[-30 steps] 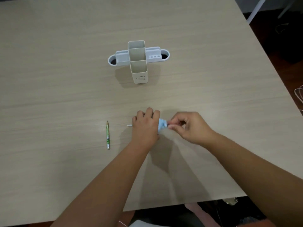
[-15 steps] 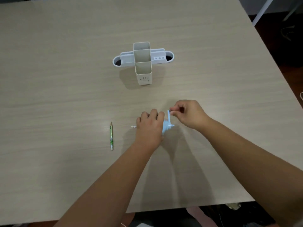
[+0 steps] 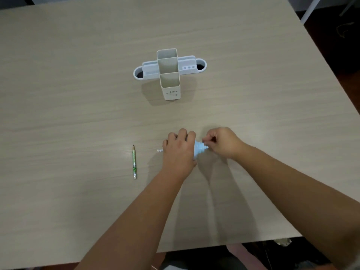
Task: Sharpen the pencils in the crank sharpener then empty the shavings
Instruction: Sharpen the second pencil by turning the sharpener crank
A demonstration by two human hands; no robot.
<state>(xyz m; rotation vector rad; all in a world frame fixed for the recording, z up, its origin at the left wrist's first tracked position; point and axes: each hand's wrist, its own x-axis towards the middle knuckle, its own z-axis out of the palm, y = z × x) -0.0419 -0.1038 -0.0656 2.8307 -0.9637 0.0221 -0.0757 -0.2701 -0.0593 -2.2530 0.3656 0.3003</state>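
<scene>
I'm seeing left hand (image 3: 178, 151) fingers curling over blue sharpener (image 3: 198, 150) on bench (image 3: 78, 114); right hand (image 3: 222, 142) fingers pinching crank. Pencil end (image 3: 160, 150) sticking out left of left fingers; green pencil (image 3: 134, 161) lying farther left.

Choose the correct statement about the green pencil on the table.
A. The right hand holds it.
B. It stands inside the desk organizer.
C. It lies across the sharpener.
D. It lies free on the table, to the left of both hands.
D: the green pencil lies alone on the table, left of the left hand, which covers the sharpener, and of the right hand.
</scene>
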